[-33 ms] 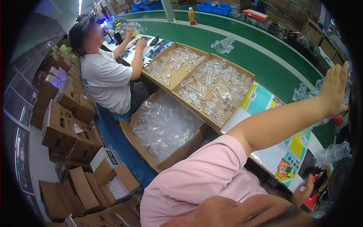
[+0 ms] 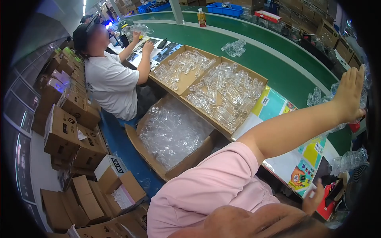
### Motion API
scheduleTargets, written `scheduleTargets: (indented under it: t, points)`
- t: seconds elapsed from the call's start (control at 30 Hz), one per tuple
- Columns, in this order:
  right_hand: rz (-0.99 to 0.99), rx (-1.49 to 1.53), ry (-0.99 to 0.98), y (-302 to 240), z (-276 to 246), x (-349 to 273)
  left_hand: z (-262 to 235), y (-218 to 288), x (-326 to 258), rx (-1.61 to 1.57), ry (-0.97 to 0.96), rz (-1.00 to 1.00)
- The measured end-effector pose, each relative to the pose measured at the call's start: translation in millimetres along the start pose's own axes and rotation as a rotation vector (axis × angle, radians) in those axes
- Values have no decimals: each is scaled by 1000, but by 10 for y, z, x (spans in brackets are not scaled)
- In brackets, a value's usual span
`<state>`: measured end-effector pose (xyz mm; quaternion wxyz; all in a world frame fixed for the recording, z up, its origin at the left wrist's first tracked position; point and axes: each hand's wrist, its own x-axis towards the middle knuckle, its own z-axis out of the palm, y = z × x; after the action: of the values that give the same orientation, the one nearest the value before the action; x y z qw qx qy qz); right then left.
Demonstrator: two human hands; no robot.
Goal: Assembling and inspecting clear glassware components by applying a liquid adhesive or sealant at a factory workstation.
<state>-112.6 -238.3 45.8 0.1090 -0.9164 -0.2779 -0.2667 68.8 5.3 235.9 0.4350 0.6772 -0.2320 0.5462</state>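
Note:
My left arm reaches across to the far right, where my left hand (image 2: 350, 95) has its fingers together and thumb opposite, against a clear plastic part (image 2: 367, 81) at the dark picture rim. Much of that part is hidden. Beside this hand, more clear plastic pieces (image 2: 316, 96) lie on the green surface. Lower down, my right hand (image 2: 312, 199) is partly in view, fingers apart, with nothing visible in it. It is nearest to a red box (image 2: 328, 201) and the edge of the printed board (image 2: 291, 168).
Two shallow cardboard trays (image 2: 220, 59) of clear tubular parts stand beyond my arm. Below them sits a large carton (image 2: 137, 143) lined with plastic film and holding clear pieces. A seated co-worker (image 2: 113, 79) handles a clear part at left. Stacked cartons (image 2: 63, 127) line the left side.
My right hand has shifted slightly left, and its fingers have turned. My left hand has stayed nearly in place. The co-worker's hands have barely moved.

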Motion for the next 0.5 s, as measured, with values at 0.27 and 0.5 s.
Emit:
scheduleTargets:
  t: [0.27,0.5]
  points:
    - [118,108,-101,-308,1021,35,-114,-6,-41,11,20,17]
    - [207,151,-50,-334,1165,-15,-246,-74,-47,10,58,45]
